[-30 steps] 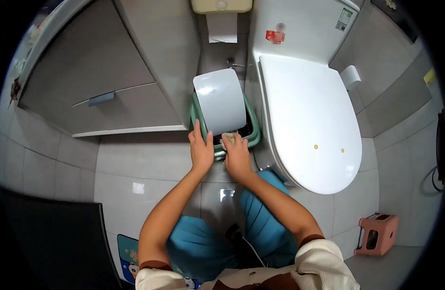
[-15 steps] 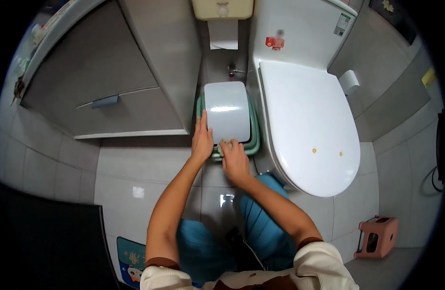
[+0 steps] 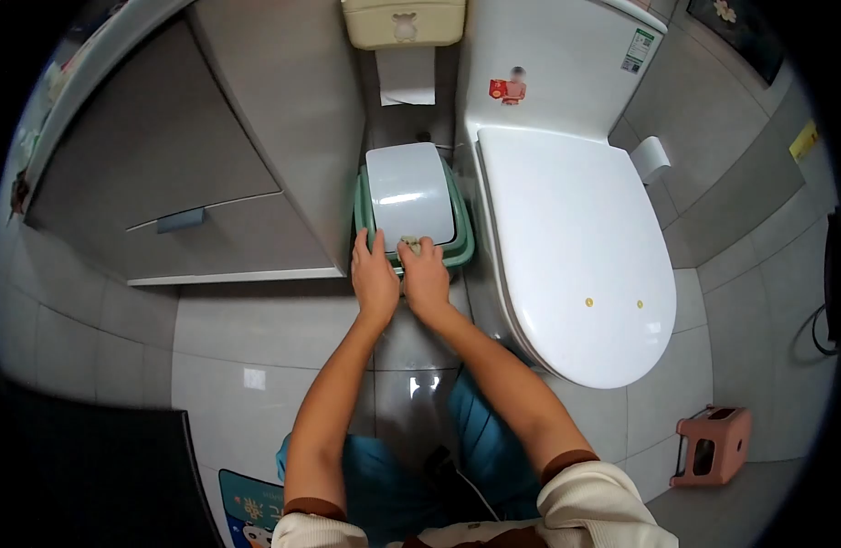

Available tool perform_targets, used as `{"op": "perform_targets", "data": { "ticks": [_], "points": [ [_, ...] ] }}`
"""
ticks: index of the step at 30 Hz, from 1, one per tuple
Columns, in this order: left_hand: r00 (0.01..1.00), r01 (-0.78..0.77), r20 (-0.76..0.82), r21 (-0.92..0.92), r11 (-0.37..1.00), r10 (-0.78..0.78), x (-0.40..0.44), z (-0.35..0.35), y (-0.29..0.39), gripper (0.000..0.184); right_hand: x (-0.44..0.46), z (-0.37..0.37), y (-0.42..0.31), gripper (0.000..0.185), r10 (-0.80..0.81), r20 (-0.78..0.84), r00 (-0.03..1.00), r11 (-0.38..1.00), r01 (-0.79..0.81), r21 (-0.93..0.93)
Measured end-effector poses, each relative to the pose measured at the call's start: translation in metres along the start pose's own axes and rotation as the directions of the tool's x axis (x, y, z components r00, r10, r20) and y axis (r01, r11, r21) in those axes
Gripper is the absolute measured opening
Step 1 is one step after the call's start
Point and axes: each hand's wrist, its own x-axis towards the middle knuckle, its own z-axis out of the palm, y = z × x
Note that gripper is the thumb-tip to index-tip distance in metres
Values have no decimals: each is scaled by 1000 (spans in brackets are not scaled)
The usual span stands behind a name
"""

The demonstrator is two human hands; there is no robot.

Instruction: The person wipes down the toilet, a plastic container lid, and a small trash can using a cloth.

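Note:
A trash bin with a green body [image 3: 466,245] and a light grey lid [image 3: 411,187] stands between the cabinet and the toilet. My left hand [image 3: 375,285] rests on the bin's front-left corner, fingers stretched out over the rim. Right beside it, my right hand [image 3: 426,281] pinches a small crumpled pale cloth [image 3: 410,244] against the front edge of the lid. Much of the cloth is hidden under the fingers. The bin's lower front is covered by both hands.
The toilet [image 3: 576,247], its lid down, is close on the right. A grey cabinet [image 3: 247,233] borders the left. Above the bin hangs a cream tissue holder [image 3: 404,32] with paper. A pink stool [image 3: 713,446] sits at the lower right, a printed mat [image 3: 247,498] at the lower left.
My right hand has slid left along the lid's front edge with the cloth, closer to my left hand. My left hand has shifted from the bin's side toward its front corner. The view has tilted slightly.

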Motion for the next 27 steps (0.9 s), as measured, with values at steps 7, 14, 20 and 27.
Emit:
{"op": "perform_targets", "data": {
  "ticks": [7, 14, 20, 27],
  "points": [
    [1000, -28, 6, -165, 986, 29, 4, 3, -18, 50, 2, 0, -7, 31, 17, 30, 999, 996, -15, -88],
    [993, -76, 72, -206, 976, 93, 34, 10, -26, 58, 33, 11, 4, 38, 31, -18, 999, 999, -32, -35],
    [985, -74, 146, -140, 987, 94, 37, 10, -25, 61, 39, 17, 8, 45, 40, 17, 999, 999, -39, -37],
    [969, 64, 248, -173, 983, -19, -16, -14, -23, 58, 12, -21, 2, 53, 5, -36, 999, 984, 1, 176]
  ]
}}
